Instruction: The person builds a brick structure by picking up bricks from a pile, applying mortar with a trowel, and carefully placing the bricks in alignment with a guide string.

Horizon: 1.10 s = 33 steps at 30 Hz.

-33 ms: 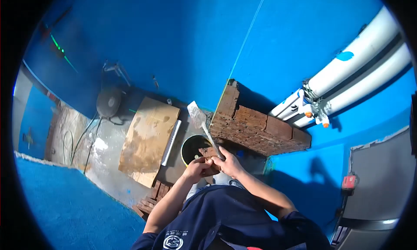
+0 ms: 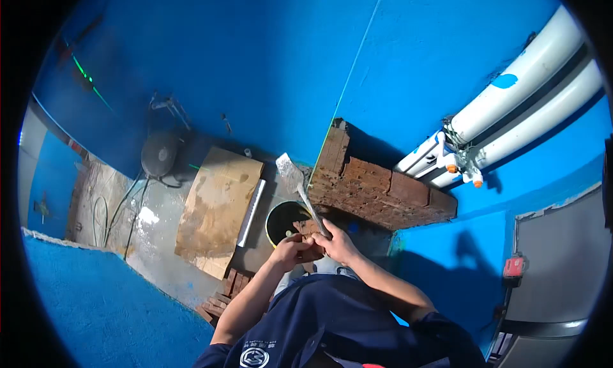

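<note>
Metal trowel (image 2: 294,175), pointing forward and left, long axis slanting diagonally

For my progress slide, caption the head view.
Left hand on a brick, right hand gripping a trowel, beside a low brick wall.

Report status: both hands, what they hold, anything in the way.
Right hand gripping trowel, blade pointing away. Left hand holding brick. Bucket just beyond the hands; low brick wall to its right.
</note>
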Motion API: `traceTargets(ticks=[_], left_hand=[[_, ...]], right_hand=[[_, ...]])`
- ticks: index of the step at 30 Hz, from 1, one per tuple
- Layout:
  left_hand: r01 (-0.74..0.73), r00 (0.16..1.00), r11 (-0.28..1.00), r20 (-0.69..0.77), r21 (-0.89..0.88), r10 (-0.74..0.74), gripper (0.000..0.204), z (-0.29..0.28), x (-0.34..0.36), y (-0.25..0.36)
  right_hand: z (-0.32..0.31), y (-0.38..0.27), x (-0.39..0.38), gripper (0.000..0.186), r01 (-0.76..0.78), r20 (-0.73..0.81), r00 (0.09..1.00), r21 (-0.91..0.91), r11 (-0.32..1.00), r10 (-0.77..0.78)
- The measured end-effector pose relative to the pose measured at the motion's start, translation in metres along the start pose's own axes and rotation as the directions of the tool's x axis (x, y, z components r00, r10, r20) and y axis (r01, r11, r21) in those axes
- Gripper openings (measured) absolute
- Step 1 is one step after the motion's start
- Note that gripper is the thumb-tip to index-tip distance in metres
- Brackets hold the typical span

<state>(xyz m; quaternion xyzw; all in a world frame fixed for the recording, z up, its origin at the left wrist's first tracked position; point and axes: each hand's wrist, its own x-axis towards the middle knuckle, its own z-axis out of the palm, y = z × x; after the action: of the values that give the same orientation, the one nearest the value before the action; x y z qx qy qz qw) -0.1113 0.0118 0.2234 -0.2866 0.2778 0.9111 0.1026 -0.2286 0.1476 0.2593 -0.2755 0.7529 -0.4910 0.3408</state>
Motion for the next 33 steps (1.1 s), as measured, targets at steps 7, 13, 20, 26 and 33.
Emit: traceTargets(ticks=[7,13,20,26,33], left_hand=[[0.108,0.992,0.994,0.072,0.0,-0.108,0.03,0.015,0.058,-0.007],[0.163,0.987,0.985,0.004,-0.05,-0.163,0.036,0.053,0.124,0.003],[-0.19,0.91,0.965,-0.401,-0.181,0.104,0.028,0.085,0.246,0.061],[-0.387,0.733,0.902,-0.657,-0.193,0.174,0.025,0.108,0.326,0.108],[-0.381,0.473,0.925,-0.86,-0.004,0.191,0.021,0.082,0.356,0.098]], right_hand=[[-0.049,0.016,-0.009,0.06,-0.037,-0.064,0.997,-0.018,0.999,0.036],[-0.124,0.05,-0.02,0.056,-0.121,-0.15,0.978,0.138,0.983,0.142],[-0.21,0.073,-0.001,0.056,-0.299,-0.214,0.921,0.15,0.942,0.326],[-0.233,0.097,0.048,0.057,-0.404,-0.016,0.896,0.388,0.828,0.445],[-0.228,0.109,0.095,0.057,-0.27,-0.011,0.954,0.403,0.874,0.3]])
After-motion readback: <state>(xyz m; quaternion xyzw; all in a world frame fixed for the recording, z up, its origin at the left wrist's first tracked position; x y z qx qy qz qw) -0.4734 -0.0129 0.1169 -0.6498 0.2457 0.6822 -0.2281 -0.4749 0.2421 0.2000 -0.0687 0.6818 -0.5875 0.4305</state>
